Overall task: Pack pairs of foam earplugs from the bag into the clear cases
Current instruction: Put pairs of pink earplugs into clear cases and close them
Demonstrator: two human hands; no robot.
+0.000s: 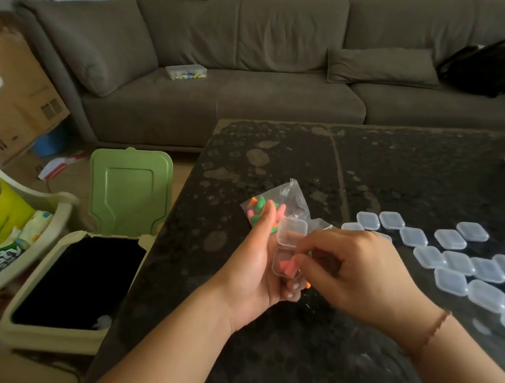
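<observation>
Now: seating a pair of pink earplugs in the base of an open clear case, hinged lid standing up toward the sofa. Left hand cupped under and around the case, fingers curled beneath it, thumb stretched up toward the bag. Right hand curled in from the right, fingertips pinching or pressing at the pink foam in the base; whether the plugs are already let go, impossible to tell. Bag of earplugs lying on the dark table just beyond the left thumb, clear plastic, orange, green and pink plugs inside, mouth crumpled upward.

To do the step well: keep the base level in the left palm so nothing rolls out. Lay both plugs flat and side by side, below the rim, no end poking over the edge. Press lightly only; foam springs back and could, judging by the shallow base, lift the lid. Then fold the lid down with a right fingertip and squeeze near the front edge until it catches. Check that no foam is trapped in the seam.

More closed clear cases spread over the table to the right, well apart from the bag; contents too small to tell. Green-lidded bin standing open on the floor at left.
</observation>
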